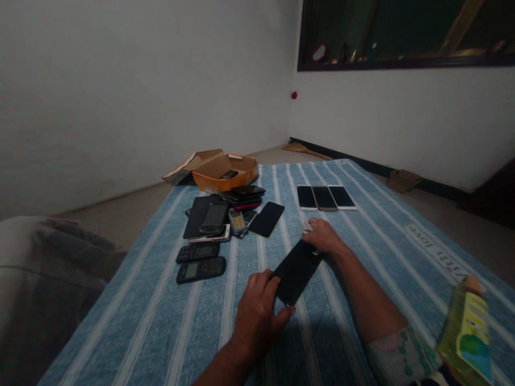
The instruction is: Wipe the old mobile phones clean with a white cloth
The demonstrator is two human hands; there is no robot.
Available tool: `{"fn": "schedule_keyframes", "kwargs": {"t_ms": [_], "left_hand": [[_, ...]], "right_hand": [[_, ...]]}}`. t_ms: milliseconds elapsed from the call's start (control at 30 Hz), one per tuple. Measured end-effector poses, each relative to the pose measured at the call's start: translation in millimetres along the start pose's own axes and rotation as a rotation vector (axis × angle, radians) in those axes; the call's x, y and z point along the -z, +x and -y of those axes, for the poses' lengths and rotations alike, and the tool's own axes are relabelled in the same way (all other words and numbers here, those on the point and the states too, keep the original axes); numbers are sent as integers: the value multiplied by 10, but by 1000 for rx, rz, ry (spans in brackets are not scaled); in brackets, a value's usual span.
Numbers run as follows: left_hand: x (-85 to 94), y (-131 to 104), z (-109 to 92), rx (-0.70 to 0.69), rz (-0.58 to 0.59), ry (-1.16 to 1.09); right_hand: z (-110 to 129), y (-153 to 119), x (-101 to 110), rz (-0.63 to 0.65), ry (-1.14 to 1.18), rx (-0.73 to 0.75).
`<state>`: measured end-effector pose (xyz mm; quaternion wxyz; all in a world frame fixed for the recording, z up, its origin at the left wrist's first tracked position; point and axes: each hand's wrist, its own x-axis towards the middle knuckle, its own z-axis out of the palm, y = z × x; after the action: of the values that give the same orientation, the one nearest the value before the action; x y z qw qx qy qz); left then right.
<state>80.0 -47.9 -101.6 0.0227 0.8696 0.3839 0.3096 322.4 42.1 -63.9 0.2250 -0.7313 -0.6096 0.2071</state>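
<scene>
Setting: probably room in home; exact room type not determinable. Evidence: plain pale walls (140, 80) meeting in corner; dark-framed window (402, 32) with small items along its lower edge. Dark baseboard (354, 165) on right, pale floor (140, 209), cardboard piece (403, 180) lying near baseboard. Blue-and-white striped cloth (153, 332), household type, partly legible lettering (438, 252) ending "Love"; surface beneath hidden. Mixed phones (201, 269) and open orange box (225, 183) laid directly on cloth. Lighting dim.
</scene>
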Motion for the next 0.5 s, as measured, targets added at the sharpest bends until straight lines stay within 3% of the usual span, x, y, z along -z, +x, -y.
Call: {"fn": "schedule_keyframes", "kwargs": {"t_ms": [500], "left_hand": [[20,12,-13,-19,-3,18]], "right_hand": [[-21,14,10,-16,11,-1]]}}
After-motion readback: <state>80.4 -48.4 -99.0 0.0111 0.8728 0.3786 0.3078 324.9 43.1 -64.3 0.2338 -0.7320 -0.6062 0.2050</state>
